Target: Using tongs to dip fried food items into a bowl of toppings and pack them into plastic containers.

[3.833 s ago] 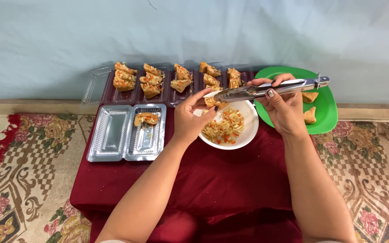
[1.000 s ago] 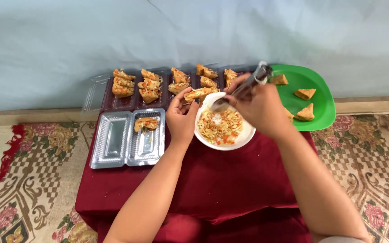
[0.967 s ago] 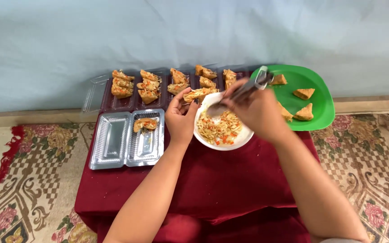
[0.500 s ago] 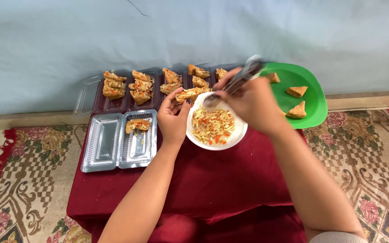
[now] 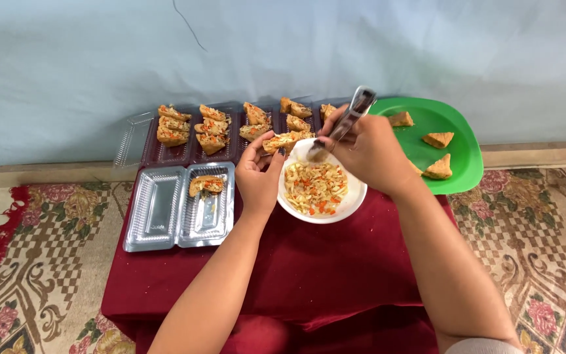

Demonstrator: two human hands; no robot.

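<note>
My left hand (image 5: 259,174) holds a stuffed triangular pastry (image 5: 287,139) just above the far rim of a white bowl (image 5: 355,196) of shredded vegetable filling. My right hand (image 5: 368,149) grips metal tongs (image 5: 343,123), tips down at the bowl's far edge beside the pastry. A green plate (image 5: 453,137) with three plain fried triangles lies to the right, partly behind my right hand.
Clear plastic trays (image 5: 188,152) along the wall hold several filled pastries. A nearer clear tray (image 5: 162,210) holds one filled pastry (image 5: 206,185) in its right half. All stand on a low table with dark red cloth (image 5: 309,269), on a patterned rug (image 5: 34,249).
My right hand lowered and turned the tongs from level above the plate to tips down at the bowl's far edge. My left hand kept the pastry at the rim.
</note>
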